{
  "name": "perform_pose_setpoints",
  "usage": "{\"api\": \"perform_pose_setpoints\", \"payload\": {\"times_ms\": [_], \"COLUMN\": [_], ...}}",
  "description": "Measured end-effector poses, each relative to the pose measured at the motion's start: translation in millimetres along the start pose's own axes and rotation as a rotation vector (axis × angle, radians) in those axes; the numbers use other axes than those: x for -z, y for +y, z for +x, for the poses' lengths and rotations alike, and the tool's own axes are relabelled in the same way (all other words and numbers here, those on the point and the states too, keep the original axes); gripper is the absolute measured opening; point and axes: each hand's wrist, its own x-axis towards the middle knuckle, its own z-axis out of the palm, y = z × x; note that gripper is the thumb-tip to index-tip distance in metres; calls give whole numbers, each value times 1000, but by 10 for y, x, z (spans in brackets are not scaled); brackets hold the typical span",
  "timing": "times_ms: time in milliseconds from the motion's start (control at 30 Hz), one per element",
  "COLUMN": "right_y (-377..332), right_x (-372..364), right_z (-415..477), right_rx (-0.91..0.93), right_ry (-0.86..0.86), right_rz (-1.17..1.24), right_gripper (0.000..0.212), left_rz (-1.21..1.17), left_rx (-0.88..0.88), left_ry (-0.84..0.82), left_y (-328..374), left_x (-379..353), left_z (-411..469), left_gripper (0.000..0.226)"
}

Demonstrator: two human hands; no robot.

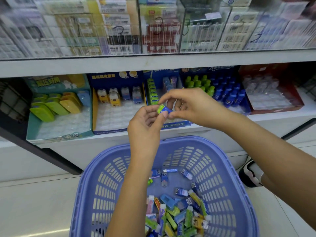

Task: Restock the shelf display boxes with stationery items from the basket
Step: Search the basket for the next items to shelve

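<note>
**Hands over the basket, seen from in front of the shelf.** The left hand (pixel 147 124) pinches a small green-and-blue eraser (pixel 163 109) between its thumb and curled fingers. The right hand (pixel 191 104) grips the eraser's blue end with its fingers bent round it. The eraser is held in the air above the purple basket (pixel 95 161), just before a blue display box (pixel 177 124) on the lower shelf (pixel 266 118). A row of green erasers (pixel 152 93) stands along the box's left wall. Loose stationery items (pixel 179 212) lie heaped in the basket.
</note>
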Motion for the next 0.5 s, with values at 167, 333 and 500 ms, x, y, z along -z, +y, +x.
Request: {"api": "perform_pose_setpoints", "payload": {"times_ms": [167, 333, 500], "right_y": [239, 355, 463], "right_x": [4, -87, -75], "right_z": [460, 944, 1166], "right_rx": [-167, -339, -394], "right_ry": [425, 329, 296], "right_rz": [145, 3, 5], "right_gripper": [23, 28, 29], "left_rz": [520, 602, 577], "left_rx": [-176, -129, -133], "left_ry": [-134, -299, -293], "left_y": [-148, -304, -347], "left_x": [22, 61, 102], "left_z": [111, 99, 106], "left_gripper": [47, 66, 66]}}
